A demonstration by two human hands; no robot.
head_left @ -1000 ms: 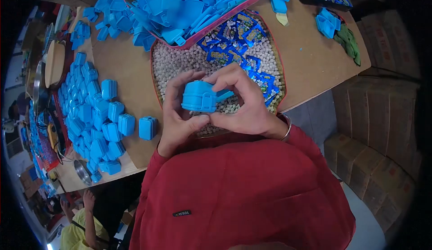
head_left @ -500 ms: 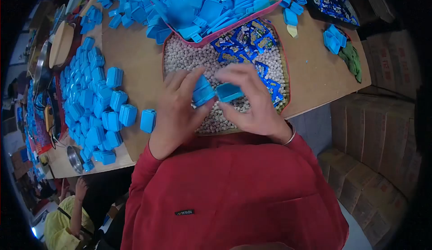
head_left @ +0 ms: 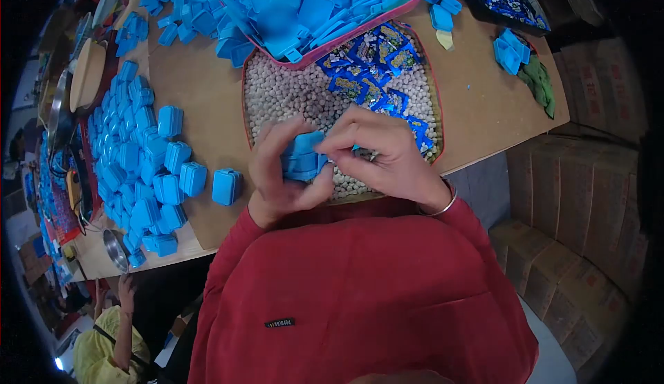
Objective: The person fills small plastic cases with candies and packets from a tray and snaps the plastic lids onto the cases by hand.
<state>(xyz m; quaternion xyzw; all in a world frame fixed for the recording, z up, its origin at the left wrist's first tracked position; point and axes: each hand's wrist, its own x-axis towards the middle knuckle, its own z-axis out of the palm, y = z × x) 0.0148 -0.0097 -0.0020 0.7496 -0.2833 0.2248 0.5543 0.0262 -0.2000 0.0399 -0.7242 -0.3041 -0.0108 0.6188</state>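
Observation:
My left hand [head_left: 280,169] is wrapped round a small blue case [head_left: 301,157] above a tray of pale round pellets [head_left: 277,90]. My right hand [head_left: 380,149] is pinched at the case's right side, with bits of blue showing beside its fingers; what exactly it grips is hidden. Blue printed packets [head_left: 373,66] lie on the pellets behind my hands. A pink-rimmed container [head_left: 366,25] heaped with blue plastic parts overlaps the tray's far edge.
Closed blue cases [head_left: 145,156] are piled at the left, with one single case [head_left: 227,187] nearer me. A metal bowl [head_left: 115,250], a green cloth [head_left: 537,83] and a black tray of packets [head_left: 508,3] lie around. Cartons [head_left: 574,197] stand right; another person [head_left: 111,346] is lower left.
The right hand first moved apart from the left with a blue piece showing in it, then came back against the case. Its fingers have closed into a pinch.

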